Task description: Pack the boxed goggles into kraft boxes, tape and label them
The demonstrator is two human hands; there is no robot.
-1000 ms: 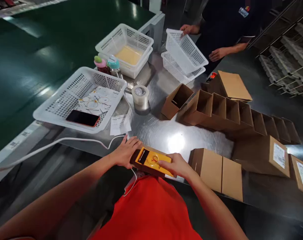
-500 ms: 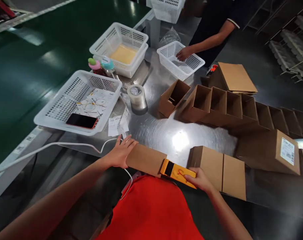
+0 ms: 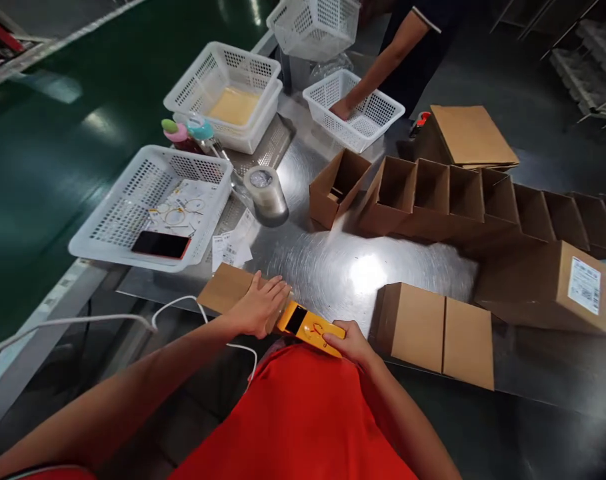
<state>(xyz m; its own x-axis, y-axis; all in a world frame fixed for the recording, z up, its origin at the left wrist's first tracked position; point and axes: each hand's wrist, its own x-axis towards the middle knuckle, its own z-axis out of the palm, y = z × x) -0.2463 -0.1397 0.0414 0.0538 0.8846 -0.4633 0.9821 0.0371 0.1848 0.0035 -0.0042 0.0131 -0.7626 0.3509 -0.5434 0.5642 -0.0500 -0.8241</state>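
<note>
Left hand [image 3: 260, 305] lies flat, fingers spread, palm down on a small brown cardboard box [image 3: 226, 288] at the near edge of the steel table [image 3: 333, 260]. Right hand [image 3: 350, 341] is closed around the near end of a yellow handheld device [image 3: 310, 325] with a dark window; its far end sits right at the box end under the left hand, touching or just beside it, cannot tell which. A white cable [image 3: 183, 308] loops off the table edge by the left wrist. Just right of the right hand: a closed carton [image 3: 433, 333]. Behind it, a row of open cartons [image 3: 457, 200] standing side by side, one separate open carton [image 3: 335, 187] tilted at the left end, flat cardboard sheets [image 3: 470, 137] further back, a labelled carton [image 3: 547, 287] at right. Left side: white mesh basket [image 3: 133, 193] holding a dark phone [image 3: 161, 245] and bagged ring parts, paper slips [image 3: 231, 248] beside it, tape roll [image 3: 263, 190] upright near the centre. Further back, stacked white baskets [image 3: 223, 73] with a yellowish sheet inside, and two bottles with coloured caps [image 3: 187, 130]. A co-worker's hand [image 3: 341, 108] rests inside another white basket [image 3: 377, 117] across the table.
</note>
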